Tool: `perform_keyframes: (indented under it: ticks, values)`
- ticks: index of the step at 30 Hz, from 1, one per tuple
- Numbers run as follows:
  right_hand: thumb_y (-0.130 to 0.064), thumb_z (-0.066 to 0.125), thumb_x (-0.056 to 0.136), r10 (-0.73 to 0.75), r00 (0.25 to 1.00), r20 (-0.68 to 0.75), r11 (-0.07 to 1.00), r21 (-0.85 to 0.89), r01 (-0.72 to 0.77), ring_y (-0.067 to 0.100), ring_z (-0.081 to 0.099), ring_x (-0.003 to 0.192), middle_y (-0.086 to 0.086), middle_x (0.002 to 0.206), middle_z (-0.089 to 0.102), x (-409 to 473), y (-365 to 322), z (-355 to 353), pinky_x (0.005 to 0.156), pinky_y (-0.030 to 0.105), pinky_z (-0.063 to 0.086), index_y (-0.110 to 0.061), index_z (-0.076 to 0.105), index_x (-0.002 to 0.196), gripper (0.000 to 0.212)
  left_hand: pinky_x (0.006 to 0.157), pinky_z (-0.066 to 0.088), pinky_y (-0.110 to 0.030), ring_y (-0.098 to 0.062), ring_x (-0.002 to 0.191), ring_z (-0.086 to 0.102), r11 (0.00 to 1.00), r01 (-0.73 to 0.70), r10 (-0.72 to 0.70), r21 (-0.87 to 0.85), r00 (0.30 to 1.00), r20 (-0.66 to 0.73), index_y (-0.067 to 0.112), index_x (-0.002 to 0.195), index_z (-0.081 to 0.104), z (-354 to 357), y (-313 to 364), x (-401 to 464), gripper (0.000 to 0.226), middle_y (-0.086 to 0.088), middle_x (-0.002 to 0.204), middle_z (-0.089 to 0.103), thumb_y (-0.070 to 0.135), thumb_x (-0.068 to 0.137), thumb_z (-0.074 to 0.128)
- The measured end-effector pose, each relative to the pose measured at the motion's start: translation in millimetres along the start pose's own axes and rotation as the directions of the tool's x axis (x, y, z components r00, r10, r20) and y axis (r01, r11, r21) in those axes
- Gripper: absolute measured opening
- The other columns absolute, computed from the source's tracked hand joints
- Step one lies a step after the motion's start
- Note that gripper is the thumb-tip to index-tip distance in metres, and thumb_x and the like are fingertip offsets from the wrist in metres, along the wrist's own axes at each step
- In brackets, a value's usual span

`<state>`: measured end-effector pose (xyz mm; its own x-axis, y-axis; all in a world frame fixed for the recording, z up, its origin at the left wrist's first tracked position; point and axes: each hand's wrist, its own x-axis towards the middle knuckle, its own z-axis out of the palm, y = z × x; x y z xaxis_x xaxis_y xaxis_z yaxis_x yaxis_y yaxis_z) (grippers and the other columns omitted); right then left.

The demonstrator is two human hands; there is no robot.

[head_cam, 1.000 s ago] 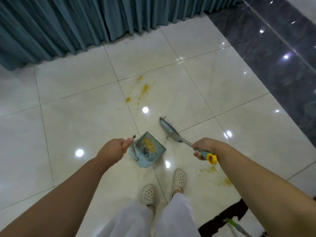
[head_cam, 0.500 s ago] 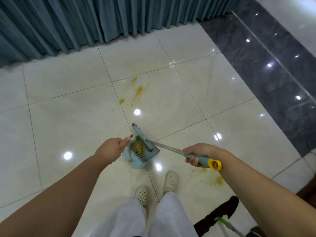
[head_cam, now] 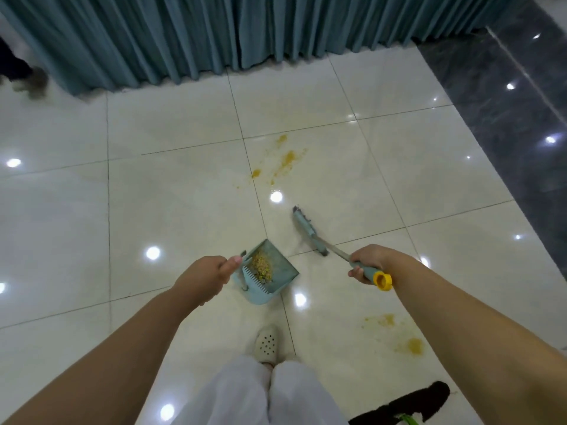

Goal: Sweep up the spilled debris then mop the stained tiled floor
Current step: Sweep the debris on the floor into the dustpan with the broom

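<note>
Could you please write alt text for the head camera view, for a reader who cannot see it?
Seen from above, a person's left hand holds a blue dustpan containing yellowish debris, while the right hand holds a broom on pale floor tiles. Yellow stains mark the floor ahead and at lower right; a black mop head lies nearby.

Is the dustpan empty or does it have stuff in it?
Not empty: the dustpan holds a pile of yellowish crumbs.

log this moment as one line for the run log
phase: sweeping | left hand: holds dustpan, debris inside | right hand: holds broom, head on floor | stains: unmopped | mop: idle
</note>
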<state>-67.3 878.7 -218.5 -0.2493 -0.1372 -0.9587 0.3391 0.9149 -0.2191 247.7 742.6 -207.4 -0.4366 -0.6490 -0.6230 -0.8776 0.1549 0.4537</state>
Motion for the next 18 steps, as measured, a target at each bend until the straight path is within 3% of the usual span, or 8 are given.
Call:
perform_keyframes:
  ticks: [4,10,15,18]
  values:
    - [-0.01,0.041,0.099,0.047,0.996,0.08,0.997,-0.069,-0.041,0.012,0.042,0.028,0.019,0.08,0.052,-0.3,12.9,21.5,0.03,0.015,0.038,0.002,0.044,0.101,0.013,0.041,0.035,-0.023,-0.012,0.04,0.046,1.0,-0.003,0.004,0.025,1.0,-0.031,0.017,0.063,0.051,7.5,4.1,-5.3,0.054,-0.001,0.052,0.051,0.055,0.095,0.029]
    - [-0.014,0.044,0.098,0.099,0.967,0.236,0.991,0.06,-0.117,0.01,0.04,0.028,0.013,0.074,0.05,-30.0,26.9,4.6,0.028,0.014,0.036,-0.001,0.045,0.098,0.013,0.043,0.03,-0.023,-0.011,0.044,0.044,0.999,-0.012,0.013,0.03,0.998,-0.063,0.018,0.061,0.049,15.7,9.5,-14.2,0.052,0.001,0.054,0.048,0.052,0.097,0.031]
    - [-0.01,0.045,0.096,0.008,0.981,0.192,1.0,-0.027,-0.003,0.009,0.041,0.03,0.015,0.076,0.052,-42.3,28.3,-0.6,0.029,0.014,0.037,0.0,0.046,0.106,0.013,0.045,0.033,-0.024,-0.012,0.044,0.044,1.0,0.011,-0.013,-0.022,0.996,-0.093,0.016,0.062,0.049,18.7,3.2,-26.8,0.053,0.001,0.052,0.047,0.053,0.096,0.031]
    - [-0.008,0.043,0.097,-0.048,0.991,0.122,0.996,-0.069,0.057,0.01,0.04,0.028,0.017,0.076,0.053,-35.8,17.2,-1.4,0.029,0.014,0.037,0.0,0.047,0.098,0.009,0.044,0.036,-0.023,-0.013,0.042,0.045,0.997,0.046,-0.053,-0.064,0.993,-0.106,0.016,0.062,0.049,20.9,-3.8,-36.7,0.055,0.0,0.05,0.048,0.056,0.094,0.031]
